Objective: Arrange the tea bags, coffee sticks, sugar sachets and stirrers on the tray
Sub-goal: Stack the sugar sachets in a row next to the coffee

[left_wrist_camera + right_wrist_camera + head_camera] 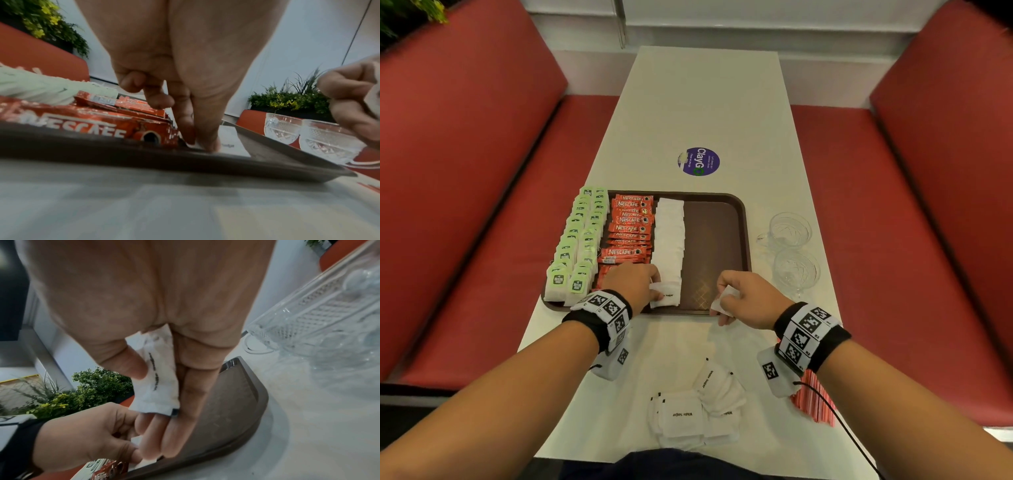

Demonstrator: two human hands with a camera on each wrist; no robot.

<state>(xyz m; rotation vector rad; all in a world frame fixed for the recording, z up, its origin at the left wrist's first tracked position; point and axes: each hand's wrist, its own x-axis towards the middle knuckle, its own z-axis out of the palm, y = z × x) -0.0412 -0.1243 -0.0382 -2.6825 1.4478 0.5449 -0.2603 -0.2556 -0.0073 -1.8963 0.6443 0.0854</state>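
On the brown tray (717,240), green-tagged tea bags (578,240) fill two columns at the left. Red coffee sticks (630,226) lie beside them, then a column of white sugar sachets (670,236). My left hand (654,287) is at the near end of that column, thumb and finger pinching the nearest sachet (667,297) down on the tray (273,155). My right hand (724,301) hovers over the tray's near edge, holding a folded sugar sachet (159,382) between thumb and fingers. Loose sachets (695,411) lie near the table's front edge. Red stirrers (816,404) lie under my right wrist.
Two cut-glass cups (789,229) (797,270) stand on the table right of the tray. A round purple sticker (698,161) is beyond the tray. The tray's right third is bare. Red bench seats (482,205) flank the white table (705,102).
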